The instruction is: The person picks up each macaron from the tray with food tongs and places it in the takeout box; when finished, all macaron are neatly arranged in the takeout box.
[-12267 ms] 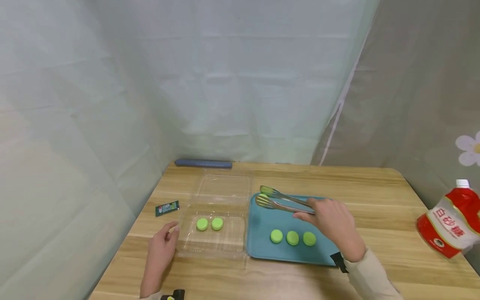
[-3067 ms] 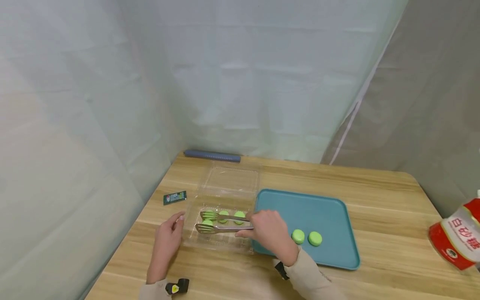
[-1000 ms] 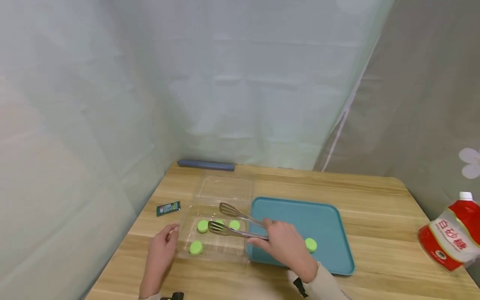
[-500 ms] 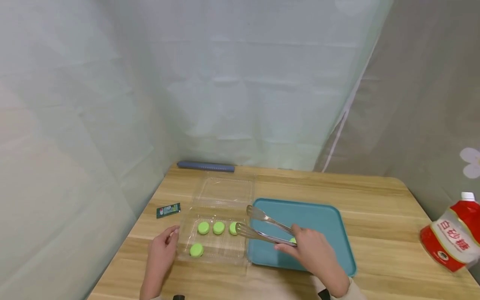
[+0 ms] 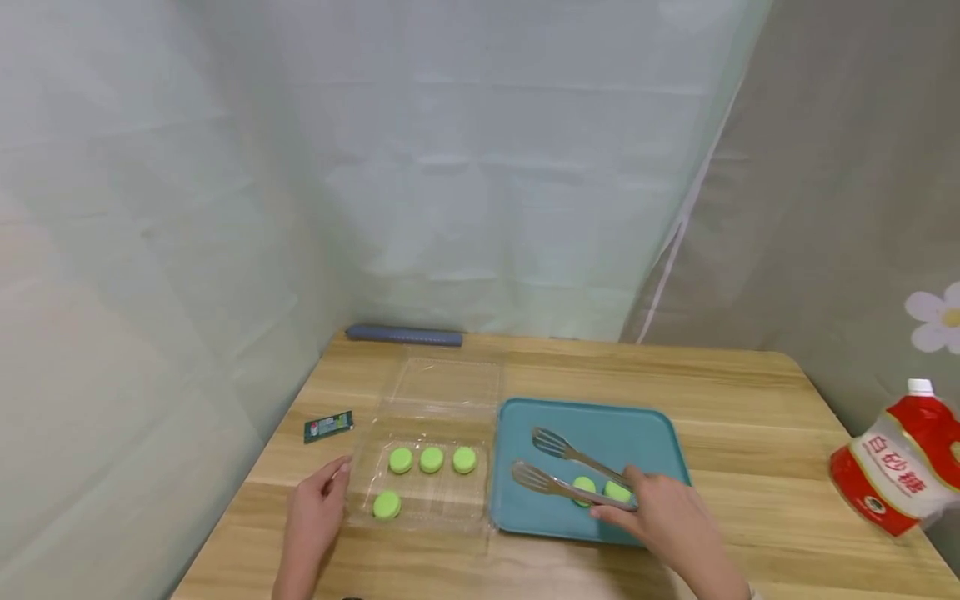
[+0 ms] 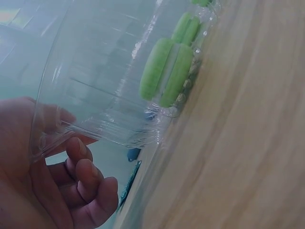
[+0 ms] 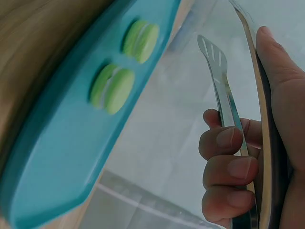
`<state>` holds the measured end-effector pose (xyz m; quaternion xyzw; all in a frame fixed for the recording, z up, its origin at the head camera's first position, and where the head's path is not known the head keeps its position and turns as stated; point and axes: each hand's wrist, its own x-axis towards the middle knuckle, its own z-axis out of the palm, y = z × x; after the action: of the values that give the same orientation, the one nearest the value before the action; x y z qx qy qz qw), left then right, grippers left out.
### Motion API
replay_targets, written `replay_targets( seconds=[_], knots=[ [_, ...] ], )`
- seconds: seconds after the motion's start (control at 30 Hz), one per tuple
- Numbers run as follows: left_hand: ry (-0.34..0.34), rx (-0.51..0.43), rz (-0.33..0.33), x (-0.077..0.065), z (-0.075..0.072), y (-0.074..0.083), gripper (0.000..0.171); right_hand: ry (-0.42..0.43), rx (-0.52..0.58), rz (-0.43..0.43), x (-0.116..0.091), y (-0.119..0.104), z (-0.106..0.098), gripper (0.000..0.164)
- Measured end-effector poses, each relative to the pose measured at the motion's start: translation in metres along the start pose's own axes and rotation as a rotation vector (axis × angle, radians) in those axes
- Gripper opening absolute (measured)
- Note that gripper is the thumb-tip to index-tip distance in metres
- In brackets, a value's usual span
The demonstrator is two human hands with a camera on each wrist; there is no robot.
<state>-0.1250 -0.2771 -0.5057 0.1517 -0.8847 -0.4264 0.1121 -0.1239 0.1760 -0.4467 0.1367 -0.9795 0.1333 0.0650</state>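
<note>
My right hand grips metal tongs, their slotted ends spread apart with nothing between them. They hover over the blue tray, where two green macarons lie; the tongs partly cover both in the head view. In the right wrist view both macarons show apart from the tongs. The clear plastic box stands left of the tray with its lid folded back. It holds several macarons: three in a row, one nearer me. My left hand pinches the box's left rim.
A small dark green packet lies left of the box. Near the table's back edge is a long blue bar. A red and white sugar bag stands at the far right. Pale curtains hang behind the table.
Over the last seconds several macarons have appeared in the box, and the tray holds fewer. Within the last second the tongs have moved right, from the box to over the tray. My left hand stays put.
</note>
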Motion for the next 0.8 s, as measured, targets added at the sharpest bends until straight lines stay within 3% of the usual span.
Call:
replay_targets(
  seconds=[0.43, 0.6, 0.8],
  knots=[
    [-0.012, 0.006, -0.008, -0.001, -0.002, 0.001, 0.037, -0.015, -0.114, -0.032, -0.023, 0.037, -0.003, 0.056],
    [-0.014, 0.007, -0.008, -0.001, -0.002, 0.001, 0.038, -0.029, -0.138, -0.006, -0.029, 0.045, -0.008, 0.055],
    [-0.015, 0.017, -0.001, 0.0, -0.001, 0.002, 0.038, -0.02, -0.207, -0.041, -0.031, 0.049, -0.014, 0.053]
  ],
)
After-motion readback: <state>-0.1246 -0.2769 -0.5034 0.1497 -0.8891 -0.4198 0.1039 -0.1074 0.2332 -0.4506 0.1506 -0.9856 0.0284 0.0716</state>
